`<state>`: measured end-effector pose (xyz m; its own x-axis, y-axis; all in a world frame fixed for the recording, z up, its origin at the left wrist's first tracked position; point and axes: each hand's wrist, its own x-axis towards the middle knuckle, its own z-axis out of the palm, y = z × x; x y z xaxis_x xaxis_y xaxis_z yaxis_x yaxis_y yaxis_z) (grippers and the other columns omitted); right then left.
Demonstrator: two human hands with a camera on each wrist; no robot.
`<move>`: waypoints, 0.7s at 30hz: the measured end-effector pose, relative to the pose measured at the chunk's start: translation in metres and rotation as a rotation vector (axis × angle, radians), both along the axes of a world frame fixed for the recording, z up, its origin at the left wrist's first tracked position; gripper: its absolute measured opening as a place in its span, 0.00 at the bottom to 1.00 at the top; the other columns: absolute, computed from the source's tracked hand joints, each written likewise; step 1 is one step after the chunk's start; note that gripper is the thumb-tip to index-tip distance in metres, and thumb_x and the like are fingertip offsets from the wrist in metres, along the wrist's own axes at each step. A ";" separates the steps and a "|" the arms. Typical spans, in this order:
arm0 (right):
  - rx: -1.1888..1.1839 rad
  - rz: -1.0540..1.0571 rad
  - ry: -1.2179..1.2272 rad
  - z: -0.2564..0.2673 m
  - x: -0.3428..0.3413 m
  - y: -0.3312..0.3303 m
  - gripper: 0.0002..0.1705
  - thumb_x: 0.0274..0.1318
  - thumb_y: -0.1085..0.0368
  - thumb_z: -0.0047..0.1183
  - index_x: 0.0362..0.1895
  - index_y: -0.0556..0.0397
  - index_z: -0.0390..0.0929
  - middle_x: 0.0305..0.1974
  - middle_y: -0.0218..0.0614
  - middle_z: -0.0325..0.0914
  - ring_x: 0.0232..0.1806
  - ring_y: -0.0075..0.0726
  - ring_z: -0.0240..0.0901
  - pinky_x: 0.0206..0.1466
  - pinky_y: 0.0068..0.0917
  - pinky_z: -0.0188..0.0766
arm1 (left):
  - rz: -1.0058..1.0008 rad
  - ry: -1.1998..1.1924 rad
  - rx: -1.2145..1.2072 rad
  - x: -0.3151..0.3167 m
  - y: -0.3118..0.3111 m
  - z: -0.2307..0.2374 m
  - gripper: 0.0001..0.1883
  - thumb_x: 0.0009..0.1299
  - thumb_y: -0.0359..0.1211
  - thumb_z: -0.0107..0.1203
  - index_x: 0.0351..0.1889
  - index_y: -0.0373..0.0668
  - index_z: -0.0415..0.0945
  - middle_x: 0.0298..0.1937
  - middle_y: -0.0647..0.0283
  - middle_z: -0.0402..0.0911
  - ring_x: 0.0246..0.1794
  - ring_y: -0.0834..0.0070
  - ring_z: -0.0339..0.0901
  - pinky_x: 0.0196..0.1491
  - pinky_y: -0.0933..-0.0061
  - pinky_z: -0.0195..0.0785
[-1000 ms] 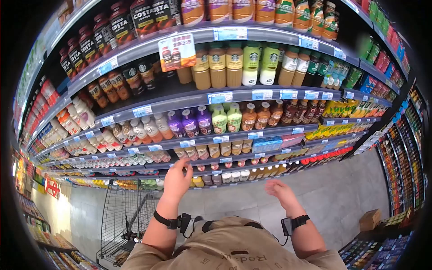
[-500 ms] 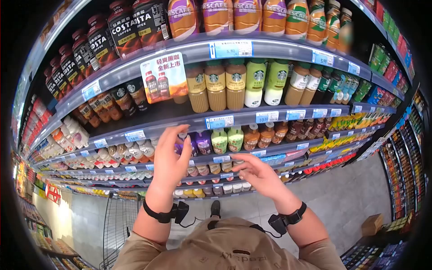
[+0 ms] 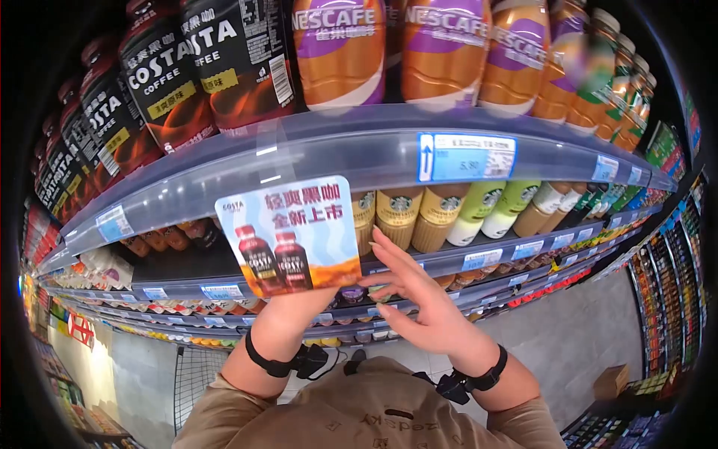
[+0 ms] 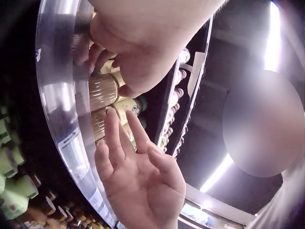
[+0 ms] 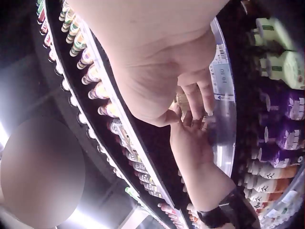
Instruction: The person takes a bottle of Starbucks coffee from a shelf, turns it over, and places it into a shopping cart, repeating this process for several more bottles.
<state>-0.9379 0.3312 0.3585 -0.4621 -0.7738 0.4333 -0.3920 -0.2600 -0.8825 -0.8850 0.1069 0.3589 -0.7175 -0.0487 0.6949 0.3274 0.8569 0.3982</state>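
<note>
In the left wrist view, my left hand [image 4: 143, 52] has its thumb and fingers around a ribbed tan coffee bottle [image 4: 103, 91] on the shelf. From the head view, a hanging promotional card [image 3: 292, 236] hides most of that hand. My right hand [image 3: 422, 303] is raised beside it, fingers extended, by the row of tan bottles [image 3: 400, 215]; nothing is in its palm [image 4: 143, 183] as the left wrist view shows. The right wrist view has the right hand [image 5: 162, 81] close up, its fingertips near the left hand [image 5: 193, 143].
Above hangs a shelf edge [image 3: 374, 146] with a price label [image 3: 467, 157], bearing large orange bottles [image 3: 340, 56] and black coffee bottles [image 3: 243, 67]. Green-and-white bottles [image 3: 475, 213] stand right of the tan ones. A wire cart [image 3: 196, 382] is at lower left, a cardboard box [image 3: 611, 382] at lower right.
The view has moved closer to the shelves. My left hand has gone in behind the card to a bottle, and my right hand has come up and inward beside it.
</note>
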 end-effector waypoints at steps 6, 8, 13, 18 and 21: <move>0.012 -0.002 0.031 0.004 -0.006 -0.003 0.46 0.64 0.80 0.52 0.84 0.56 0.52 0.86 0.55 0.41 0.67 0.47 0.79 0.64 0.39 0.77 | -0.214 -0.109 0.412 0.004 0.011 0.024 0.32 0.70 0.31 0.69 0.70 0.35 0.69 0.56 0.59 0.80 0.48 0.75 0.75 0.49 0.74 0.68; 0.007 -0.006 0.037 0.000 -0.008 -0.004 0.46 0.63 0.80 0.52 0.84 0.57 0.52 0.86 0.55 0.42 0.66 0.47 0.80 0.63 0.38 0.78 | -0.222 -0.127 0.425 -0.006 0.019 0.024 0.32 0.70 0.31 0.70 0.70 0.36 0.69 0.57 0.60 0.80 0.48 0.75 0.76 0.49 0.74 0.68; 0.002 -0.014 0.019 0.002 -0.011 -0.002 0.46 0.62 0.81 0.51 0.84 0.58 0.52 0.86 0.55 0.44 0.64 0.47 0.82 0.62 0.38 0.78 | -0.258 -0.171 0.448 -0.003 0.011 0.018 0.31 0.69 0.32 0.71 0.69 0.37 0.71 0.57 0.61 0.81 0.50 0.75 0.77 0.49 0.74 0.70; -0.011 -0.092 -0.004 0.006 -0.003 -0.009 0.49 0.61 0.82 0.51 0.85 0.59 0.47 0.83 0.56 0.48 0.62 0.46 0.82 0.61 0.37 0.79 | -0.290 -0.220 0.473 0.018 -0.007 0.007 0.31 0.68 0.32 0.73 0.68 0.39 0.73 0.58 0.62 0.81 0.51 0.75 0.78 0.49 0.74 0.72; 0.041 -0.115 0.092 0.018 0.007 -0.013 0.50 0.61 0.82 0.52 0.85 0.60 0.46 0.82 0.57 0.47 0.60 0.45 0.82 0.58 0.35 0.80 | -0.290 -0.244 0.497 0.009 0.002 0.008 0.31 0.68 0.32 0.74 0.67 0.40 0.74 0.58 0.63 0.82 0.52 0.75 0.79 0.49 0.74 0.73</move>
